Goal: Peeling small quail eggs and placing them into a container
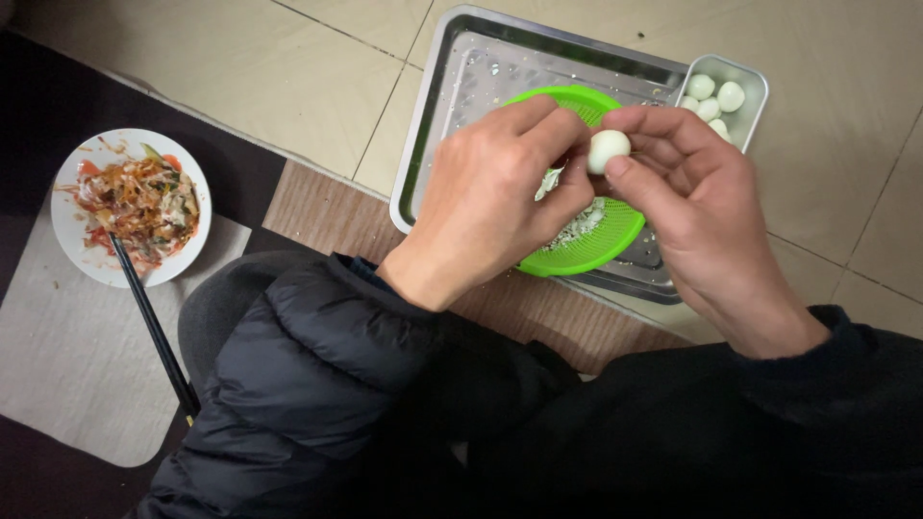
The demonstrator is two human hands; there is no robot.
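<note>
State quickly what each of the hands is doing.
Left hand: fingertips closed on the small white egg.
Right hand: closed, pinching the same egg.

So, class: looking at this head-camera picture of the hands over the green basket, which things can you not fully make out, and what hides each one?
- Green basket: middle and near rim hidden by both hands.
- Small white egg: its underside is covered by the fingers of the right hand; the left hand hides the adjoining side.
- Metal tray: near edge behind the hands and dark sleeves.
- Small metal container: the count of peeled eggs is too small to tell.
- Chopsticks: lower tips meet the dark sleeve.
</note>
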